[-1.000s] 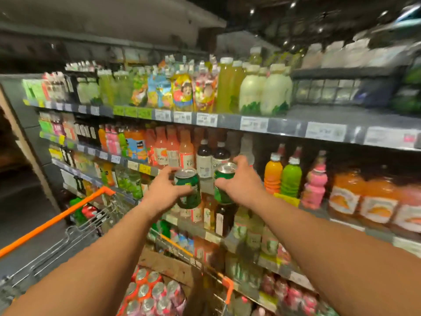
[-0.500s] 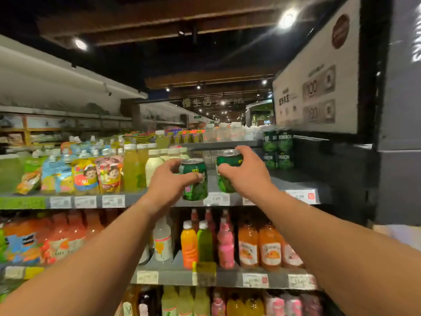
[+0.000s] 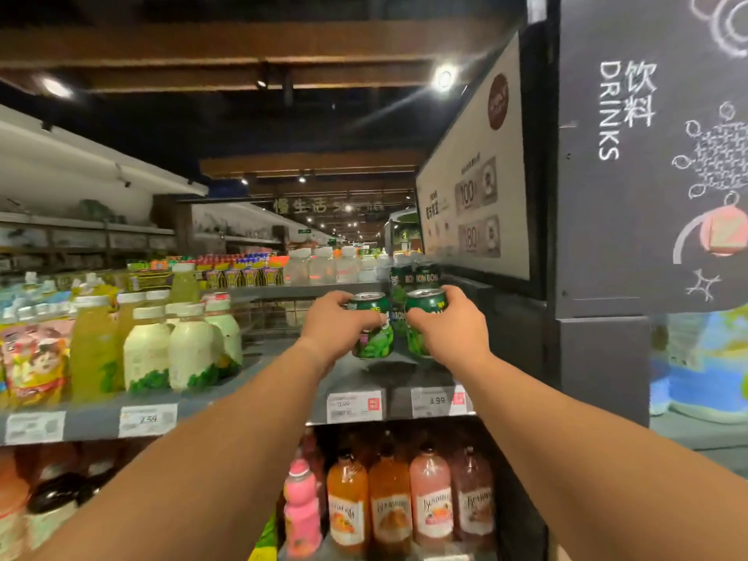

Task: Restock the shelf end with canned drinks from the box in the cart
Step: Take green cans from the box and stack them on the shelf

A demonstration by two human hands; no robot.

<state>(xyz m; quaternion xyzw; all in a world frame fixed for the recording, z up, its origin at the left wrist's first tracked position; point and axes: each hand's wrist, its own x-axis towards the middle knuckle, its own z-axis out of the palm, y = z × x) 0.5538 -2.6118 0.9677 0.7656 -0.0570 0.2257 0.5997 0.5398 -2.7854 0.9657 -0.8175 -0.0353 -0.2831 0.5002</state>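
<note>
Shelf point(image 3: 283, 410), bottles point(image 3: 190, 350) left, stacked cans point(image 3: 421, 277) behind

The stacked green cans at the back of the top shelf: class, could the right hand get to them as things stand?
Probably not to grasp: the right hand already holds a green can. The stacked cans stand just behind it with open shelf between, so the path looks free.

The left hand point(image 3: 338, 323) covers the side of one green drink can point(image 3: 373, 334), and the right hand point(image 3: 453, 327) hides much of the other green can point(image 3: 423, 317). The stacked green cans point(image 3: 413, 277) behind are partly blocked. The shelf-edge price labels point(image 3: 354, 406) are too blurred to read fully.
</note>
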